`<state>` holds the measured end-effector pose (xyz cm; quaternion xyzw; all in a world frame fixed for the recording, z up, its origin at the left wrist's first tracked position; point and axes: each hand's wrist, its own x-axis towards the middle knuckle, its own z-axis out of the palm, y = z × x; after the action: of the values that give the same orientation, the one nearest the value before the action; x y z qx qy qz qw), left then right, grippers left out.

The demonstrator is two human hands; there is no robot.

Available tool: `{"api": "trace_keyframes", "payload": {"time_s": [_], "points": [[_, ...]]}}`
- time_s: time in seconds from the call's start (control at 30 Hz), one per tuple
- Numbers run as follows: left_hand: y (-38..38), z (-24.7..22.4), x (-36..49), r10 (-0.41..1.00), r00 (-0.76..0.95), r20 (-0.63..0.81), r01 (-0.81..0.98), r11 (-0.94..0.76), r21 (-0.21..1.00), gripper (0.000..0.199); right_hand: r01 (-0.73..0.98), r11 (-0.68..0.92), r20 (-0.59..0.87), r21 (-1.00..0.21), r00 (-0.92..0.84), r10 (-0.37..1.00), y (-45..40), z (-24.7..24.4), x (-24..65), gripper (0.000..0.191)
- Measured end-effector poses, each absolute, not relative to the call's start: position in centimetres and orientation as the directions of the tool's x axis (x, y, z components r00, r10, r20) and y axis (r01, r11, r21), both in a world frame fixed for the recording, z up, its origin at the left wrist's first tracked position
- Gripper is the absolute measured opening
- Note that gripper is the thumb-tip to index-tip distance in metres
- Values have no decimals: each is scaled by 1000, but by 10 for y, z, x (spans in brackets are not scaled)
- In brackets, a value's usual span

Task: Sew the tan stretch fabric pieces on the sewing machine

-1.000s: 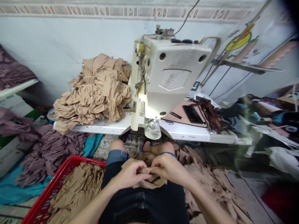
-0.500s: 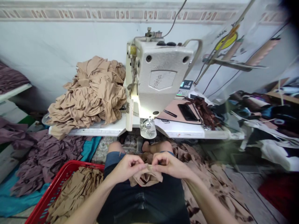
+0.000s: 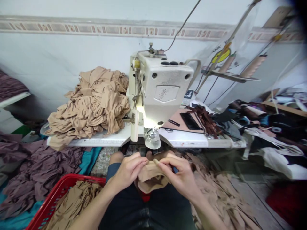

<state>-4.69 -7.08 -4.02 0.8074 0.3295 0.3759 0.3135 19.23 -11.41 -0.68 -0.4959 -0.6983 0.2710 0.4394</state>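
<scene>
A beige piece of fabric hangs above the lap, its upper edge stretched between both hands and a loop opening showing below. My left hand pinches that edge on the left between thumb and fingers. On the right, my right hand grips the same edge, thumb and forefinger pressed together. Just beyond the hands stands a white sewing machine with its lamp lit over the needle area. Neither hand touches the machine.
Beige fabric is heaped on the table's left side. A red basket of beige pieces stands at lower left, beside purple cloth. A phone and brown straps lie right of the machine. More fabric covers the floor at right.
The hands have moved slightly further apart and up, and the fabric now shows a wider loop. The camera view has tilted up a little, so the machine sits lower.
</scene>
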Motion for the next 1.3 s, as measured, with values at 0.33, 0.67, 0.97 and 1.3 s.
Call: {"api": "trace_keyframes", "payload": {"time_s": [0.33,0.67,0.97,1.3], "points": [[-46,-1,-33,925,326,197,219,-277,936,38,359,271,328,-893,105,939,-75,0,187,39],[-30,5,-16,985,113,134,164,-151,975,26,184,134,173,-974,211,962,-57,-7,197,47],[-4,-2,0,975,114,191,50,-198,979,27,128,140,171,-982,273,947,-35,-8,202,43],[-5,-23,-12,976,52,213,48,-216,975,33,51,152,160,-987,265,951,-36,-48,212,45]]}}
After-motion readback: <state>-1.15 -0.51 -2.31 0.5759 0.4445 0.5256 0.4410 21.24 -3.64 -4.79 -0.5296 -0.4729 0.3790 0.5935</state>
